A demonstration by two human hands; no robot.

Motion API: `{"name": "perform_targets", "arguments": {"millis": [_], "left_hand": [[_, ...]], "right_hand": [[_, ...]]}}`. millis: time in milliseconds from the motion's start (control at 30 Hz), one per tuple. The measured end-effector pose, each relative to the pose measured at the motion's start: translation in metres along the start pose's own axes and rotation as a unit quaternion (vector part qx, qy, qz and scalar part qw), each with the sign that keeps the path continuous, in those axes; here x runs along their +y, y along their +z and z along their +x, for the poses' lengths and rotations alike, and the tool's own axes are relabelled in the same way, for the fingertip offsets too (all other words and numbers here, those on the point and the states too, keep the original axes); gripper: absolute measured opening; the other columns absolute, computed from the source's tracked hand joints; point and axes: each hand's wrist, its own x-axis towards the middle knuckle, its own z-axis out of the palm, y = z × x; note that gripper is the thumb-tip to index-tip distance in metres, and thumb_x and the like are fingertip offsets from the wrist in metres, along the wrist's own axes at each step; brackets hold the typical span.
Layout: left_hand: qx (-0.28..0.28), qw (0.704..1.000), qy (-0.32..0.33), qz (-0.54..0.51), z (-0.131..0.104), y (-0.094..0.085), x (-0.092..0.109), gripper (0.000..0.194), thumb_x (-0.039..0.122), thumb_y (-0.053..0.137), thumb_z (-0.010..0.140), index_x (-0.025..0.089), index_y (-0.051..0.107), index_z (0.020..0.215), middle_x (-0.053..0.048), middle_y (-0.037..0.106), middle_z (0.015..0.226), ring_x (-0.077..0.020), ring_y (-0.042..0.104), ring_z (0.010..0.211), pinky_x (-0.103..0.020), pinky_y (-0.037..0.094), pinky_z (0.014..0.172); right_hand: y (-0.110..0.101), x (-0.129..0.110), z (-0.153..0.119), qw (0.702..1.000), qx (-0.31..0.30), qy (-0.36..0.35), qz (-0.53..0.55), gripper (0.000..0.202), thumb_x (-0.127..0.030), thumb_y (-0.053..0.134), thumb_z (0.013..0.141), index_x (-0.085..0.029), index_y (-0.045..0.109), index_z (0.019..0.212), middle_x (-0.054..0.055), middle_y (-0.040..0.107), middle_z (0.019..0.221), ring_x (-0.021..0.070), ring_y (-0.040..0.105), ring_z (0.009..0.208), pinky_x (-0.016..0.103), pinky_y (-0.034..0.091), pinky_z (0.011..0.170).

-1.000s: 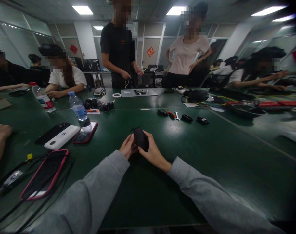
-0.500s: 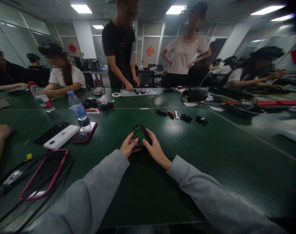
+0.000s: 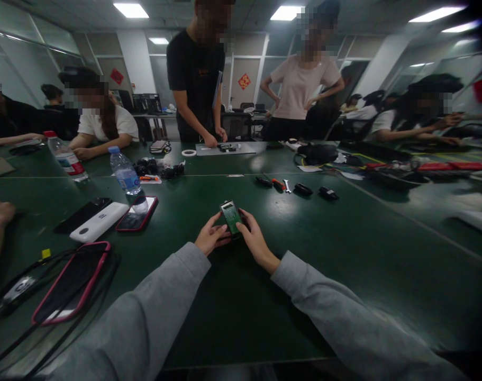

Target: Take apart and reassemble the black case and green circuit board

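Note:
Between both hands is a small black device with a green circuit board [image 3: 232, 216] showing on its upper face. It is tilted and held just above the green table. My left hand [image 3: 212, 236] grips its left and lower edge, thumb pointing toward the board. My right hand [image 3: 256, 238] closes on the right edge, with the thumb pressed on the board's lower part. The fingers underneath are partly hidden. Ahead and to the right lie a wrench [image 3: 287, 187], an orange-and-black tool [image 3: 278, 183] and several small black objects, one of them a black case [image 3: 303, 189].
At left lie a white power bank [image 3: 99, 222], a red-edged phone [image 3: 137, 214], a pink-cased phone [image 3: 71, 286] with cables over it, and two water bottles, the nearer one blue-capped [image 3: 125, 172]. Another person's hand [image 3: 0, 214] rests at the left edge. Two people stand across the green table [image 3: 241, 312].
The device has been tipped so that its board faces me more and catches light at the top. Both hands stay in nearly the same place.

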Motion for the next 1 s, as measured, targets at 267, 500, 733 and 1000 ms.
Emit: {"name": "perform_targets", "arguments": {"millis": [267,500,733,1000], "left_hand": [[0.007,1.0,-0.001,0.001,0.0,0.0,0.001,0.065,0.024,0.067,0.073,0.028,0.038,0.131,-0.006,0.061,0.099,-0.0143,0.065,0.076,-0.038,0.051,0.078],[0.021,1.0,0.007,0.004,0.001,-0.001,-0.002,0.06,0.026,0.067,0.073,0.03,0.042,0.126,-0.004,0.059,0.099,-0.0111,0.063,0.073,-0.031,0.052,0.071],[0.026,1.0,0.004,0.004,0.0,0.001,0.0,0.06,0.026,0.068,0.071,0.029,0.042,0.125,-0.005,0.058,0.099,-0.0108,0.062,0.071,-0.031,0.052,0.071],[0.007,1.0,0.021,0.011,0.003,-0.003,-0.004,0.062,0.028,0.069,0.07,0.03,0.04,0.125,-0.006,0.056,0.103,-0.0125,0.063,0.075,-0.031,0.053,0.07]], "right_hand": [[0.001,0.002,-0.002,0.999,-0.012,-0.035,-0.026,0.052,-0.031,0.052,0.082,-0.019,0.037,0.13,0.008,0.043,0.131,0.0187,0.042,0.121,0.037,0.033,0.106],[0.001,-0.008,-0.008,0.995,-0.024,-0.073,-0.066,0.054,-0.027,0.052,0.083,-0.02,0.034,0.134,0.007,0.039,0.135,0.0187,0.039,0.124,0.037,0.031,0.107],[0.002,-0.013,-0.01,0.992,-0.032,-0.087,-0.085,0.056,-0.025,0.052,0.083,-0.02,0.032,0.135,0.006,0.038,0.136,0.0181,0.037,0.125,0.036,0.03,0.108],[0.002,-0.014,-0.011,0.992,-0.033,-0.087,-0.083,0.055,-0.025,0.051,0.084,-0.02,0.033,0.135,0.007,0.038,0.135,0.0182,0.038,0.124,0.036,0.03,0.108]]}}
